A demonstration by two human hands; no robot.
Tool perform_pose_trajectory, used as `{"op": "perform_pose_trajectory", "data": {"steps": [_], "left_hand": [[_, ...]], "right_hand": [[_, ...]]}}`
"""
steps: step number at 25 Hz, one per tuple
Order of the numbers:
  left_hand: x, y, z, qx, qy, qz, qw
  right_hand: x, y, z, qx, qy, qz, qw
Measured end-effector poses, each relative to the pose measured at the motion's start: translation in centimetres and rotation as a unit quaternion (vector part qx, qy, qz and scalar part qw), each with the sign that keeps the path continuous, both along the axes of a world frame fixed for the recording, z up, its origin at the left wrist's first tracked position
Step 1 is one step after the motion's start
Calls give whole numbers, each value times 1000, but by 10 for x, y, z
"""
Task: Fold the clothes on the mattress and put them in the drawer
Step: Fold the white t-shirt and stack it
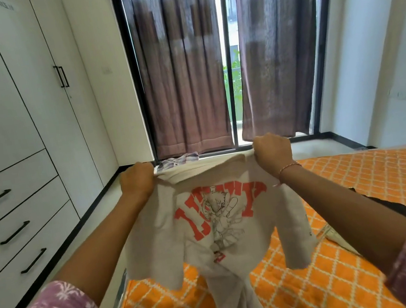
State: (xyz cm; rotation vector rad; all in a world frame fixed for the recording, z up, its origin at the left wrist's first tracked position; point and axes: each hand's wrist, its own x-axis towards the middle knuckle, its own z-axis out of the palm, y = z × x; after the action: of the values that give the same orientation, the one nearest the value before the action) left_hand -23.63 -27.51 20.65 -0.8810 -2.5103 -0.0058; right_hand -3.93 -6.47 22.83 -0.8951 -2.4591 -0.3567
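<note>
Left hand (137,178) & right hand (272,151), both w/ fingers clenched on the white T-shirt (217,220), hold it up over orange mattress (310,283); 3 drawers (16,204) at left.

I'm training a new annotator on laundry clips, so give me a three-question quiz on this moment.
1. True or false: the grey cotton T-shirt with the red print lies flat on the orange quilted mattress cover.
2. Which hands grip the shirt? A) left only B) right only C) both
3. Fill in: the three white wardrobe drawers with black bar handles are all ____.

Key: 1 false, it hangs held up with only its lower end on the cover; 2 C, the left hand and the right hand each hold its upper edge; 3 closed.
</note>
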Motion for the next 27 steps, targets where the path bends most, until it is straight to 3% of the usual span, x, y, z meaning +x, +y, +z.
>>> {"op": "perform_pose_trajectory", "data": {"steps": [3,5,6,7,8,9,10,11,13,14,15,17,19,21,23,25,27], "left_hand": [[5,7,6,-38,-27,46,998],[3,11,9,70,-170,56,981],[2,15,12,186,-289,29,939],[4,19,15,312,-416,-19,854],[11,22,18,413,-538,-62,733],[18,25,21,474,-614,-94,624],[20,28,23,511,-628,-119,575],[21,32,27,528,-589,-136,596],[17,37,35,535,-386,-153,736],[10,36,38,510,-270,-166,800],[4,35,42,456,-169,-185,854],[-4,32,47,253,-34,-197,947],[-8,31,42,137,50,-168,975],[-8,32,38,190,109,-146,965],[-1,33,40,194,106,-130,967],[6,32,37,103,76,-119,985],[5,30,30,52,47,-59,996]], "right_hand": [[8,1,-10,54,-8,-26,998],[8,7,-16,-29,38,-66,997],[4,15,-21,-140,88,-71,984],[2,19,-21,-288,159,-53,943],[-2,20,-18,-459,230,-4,858],[-5,20,-14,-599,308,44,738],[-9,24,-13,-639,349,64,682],[-13,24,-6,-602,356,81,710],[-16,25,8,-378,320,94,864],[-14,28,14,-265,282,92,918],[-14,31,23,-186,242,105,946],[-13,36,35,-99,167,99,976],[-13,44,41,-46,206,45,976],[-11,45,43,-17,285,24,958],[-7,45,37,13,221,-1,975],[-1,45,26,43,139,-11,989],[3,42,16,29,132,-18,991]]}}
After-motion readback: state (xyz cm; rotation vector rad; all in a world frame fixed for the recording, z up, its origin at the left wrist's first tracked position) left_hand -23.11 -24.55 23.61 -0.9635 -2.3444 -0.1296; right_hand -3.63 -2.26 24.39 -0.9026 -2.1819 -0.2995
